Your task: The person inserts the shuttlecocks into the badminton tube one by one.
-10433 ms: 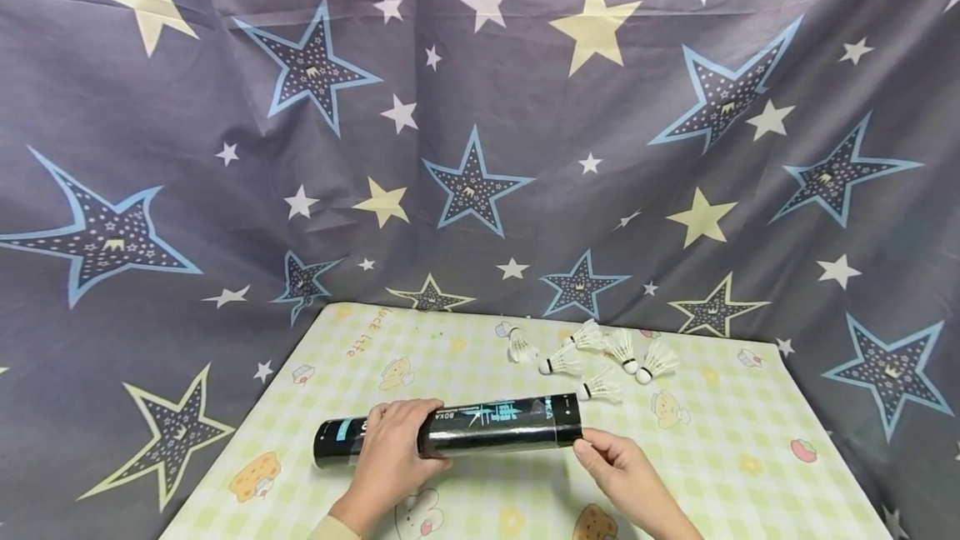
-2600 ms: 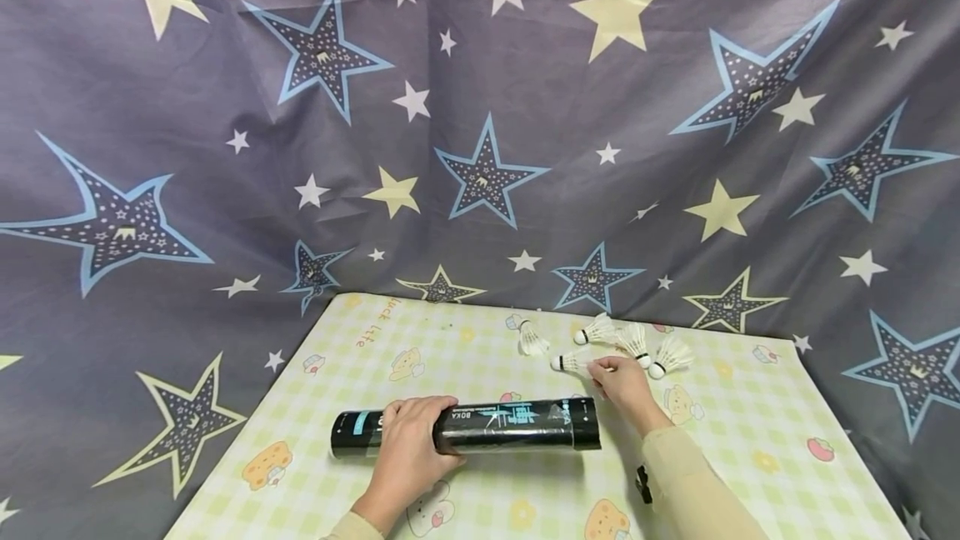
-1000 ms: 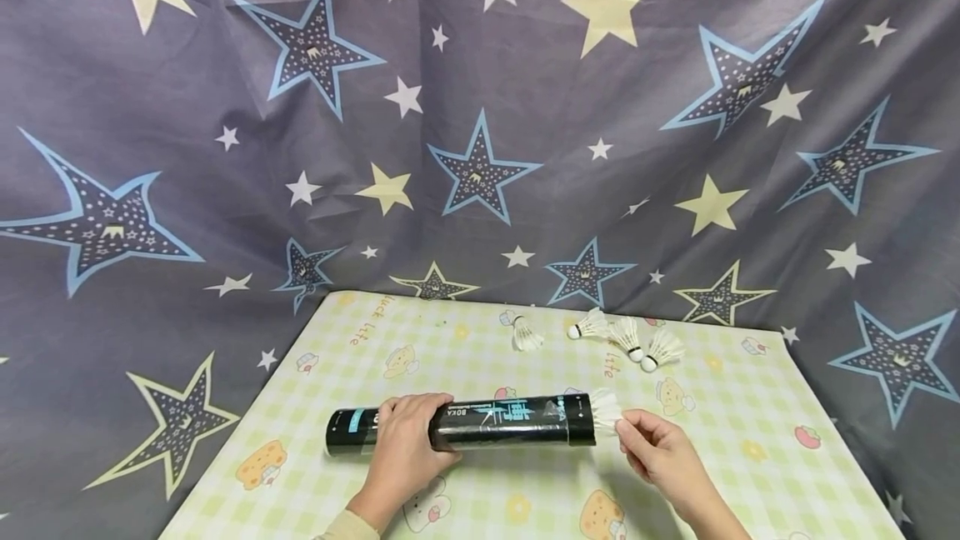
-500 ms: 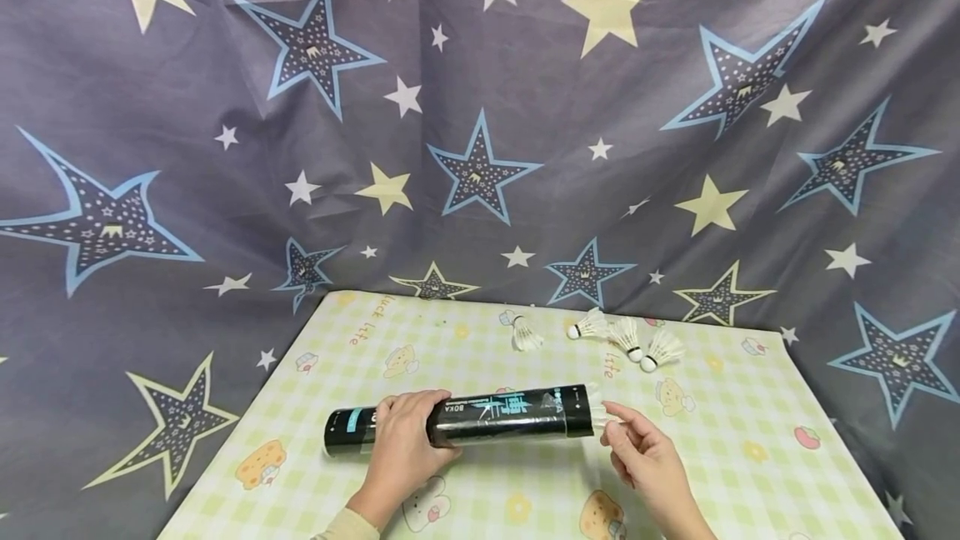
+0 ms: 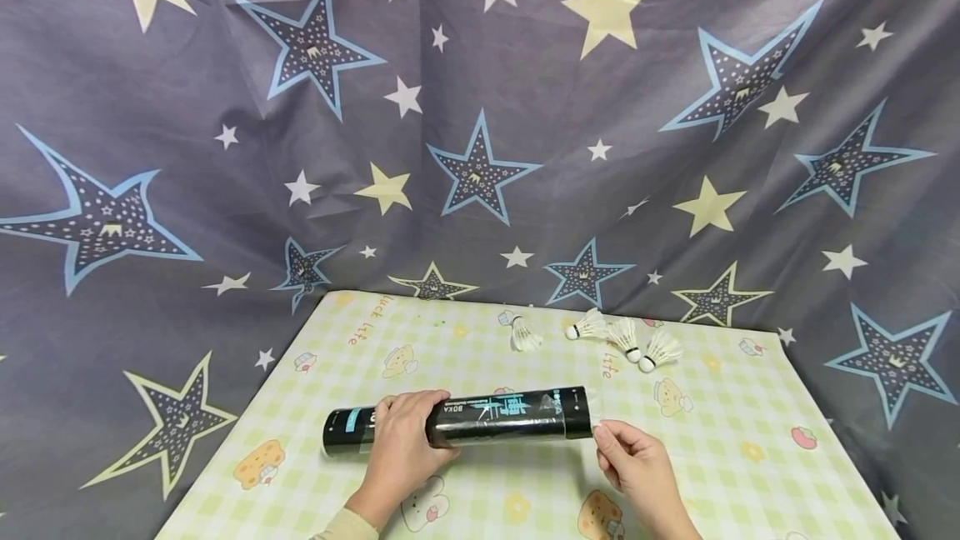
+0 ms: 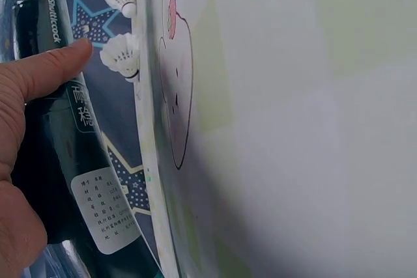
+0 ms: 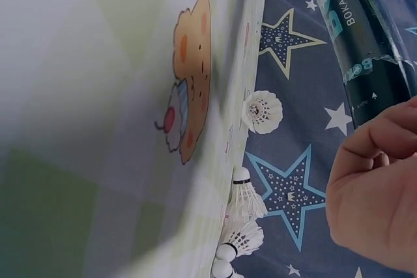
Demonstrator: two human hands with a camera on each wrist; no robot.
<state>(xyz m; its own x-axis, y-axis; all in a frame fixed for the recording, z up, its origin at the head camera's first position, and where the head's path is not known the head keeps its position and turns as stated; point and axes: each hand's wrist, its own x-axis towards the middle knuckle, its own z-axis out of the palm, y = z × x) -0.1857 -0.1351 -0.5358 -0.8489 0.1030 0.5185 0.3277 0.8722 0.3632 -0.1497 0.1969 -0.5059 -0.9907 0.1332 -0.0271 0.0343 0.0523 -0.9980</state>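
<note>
My left hand (image 5: pixel 407 440) grips a black shuttlecock tube (image 5: pixel 502 418) round its left part and holds it on its side, close over the table. In the left wrist view the thumb lies along the tube's printed side, near a white label (image 6: pixel 105 209). At the tube's right end my right hand (image 5: pixel 641 469) has its fingers curled, with thumb and fingertips right at the rim. There they pinch the feather edge of a shuttlecock (image 5: pixel 593 403). Only a thin strip of pale feathers shows past the rim; the rest is hidden inside the tube.
Several white shuttlecocks lie towards the back of the table: one apart on the left (image 5: pixel 525 335), others grouped to the right (image 5: pixel 624 338). The table has a green checked cloth (image 5: pixel 450 357). A grey star-patterned curtain (image 5: pixel 480 90) hangs behind it.
One shuttlecock was taken from the table by the right hand and slid into the tube's right end. Over the last second it has gone deeper, the right hand moving left with it.
</note>
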